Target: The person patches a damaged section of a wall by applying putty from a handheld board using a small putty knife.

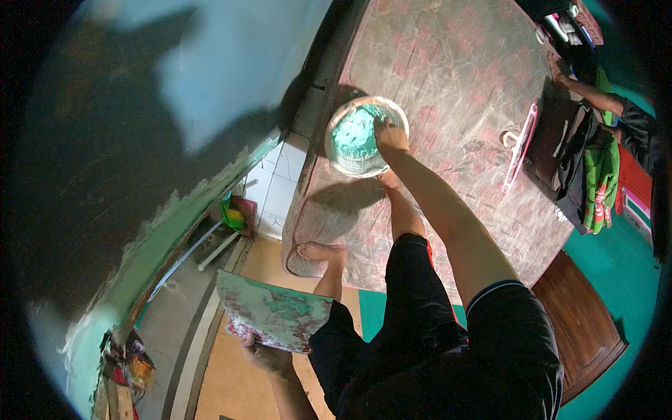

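Note:
My left hand (269,355) grips the lower edge of a flat, slightly curved board (276,308), smeared with green and dark red stains. It is held low on my left, beside my knee. My right arm reaches far forward, and my right hand (392,135) is closed inside the rim of a round whitish bucket (341,161). Turquoise paste (355,133) lies in the bucket, right beside my fingers. Whether those fingers hold a tool is hidden. The bucket stands on a worn, pinkish-brown mattress (448,84), near its left edge, and my bare feet rest on the mattress too.
A wall (203,91) with a rough green lower band runs along the left. A pink and white hanger (519,148) lies on the mattress's right side, near dark bags and green cloth (600,182). Another person's arm (595,94) shows there. A brown wooden panel (581,329) lies at the lower right.

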Tool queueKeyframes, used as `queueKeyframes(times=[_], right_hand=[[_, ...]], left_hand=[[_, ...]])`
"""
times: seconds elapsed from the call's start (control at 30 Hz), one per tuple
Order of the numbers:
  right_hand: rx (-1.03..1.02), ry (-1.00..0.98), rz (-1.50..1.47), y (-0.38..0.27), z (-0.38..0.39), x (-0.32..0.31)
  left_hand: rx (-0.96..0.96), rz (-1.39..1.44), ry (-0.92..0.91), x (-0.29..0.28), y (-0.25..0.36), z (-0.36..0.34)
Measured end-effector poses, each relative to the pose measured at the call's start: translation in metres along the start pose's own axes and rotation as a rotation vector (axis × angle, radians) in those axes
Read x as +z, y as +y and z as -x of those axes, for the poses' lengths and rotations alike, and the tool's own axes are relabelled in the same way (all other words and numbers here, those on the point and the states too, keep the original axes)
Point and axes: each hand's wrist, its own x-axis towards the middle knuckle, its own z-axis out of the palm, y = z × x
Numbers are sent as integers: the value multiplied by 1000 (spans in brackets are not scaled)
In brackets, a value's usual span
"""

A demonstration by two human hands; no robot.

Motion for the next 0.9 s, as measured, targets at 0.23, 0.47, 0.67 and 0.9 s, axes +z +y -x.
queueKeyframes(times=[0.23, 0.47, 0.67, 0.9], right_hand=[[-102, -62, 246, 5, -47, 10], [-67, -162, -26, 37, -81, 13], [-141, -156, -58, 42, -63, 1], [-199, -80, 38, 44, -50, 22]], left_hand=[[-61, -34, 23, 9, -26, -14], [-140, 40, -29, 25, -39, -25], [-140, 35, -40, 36, -56, -50], [-27, 88, -294, 60, -124, -184]])
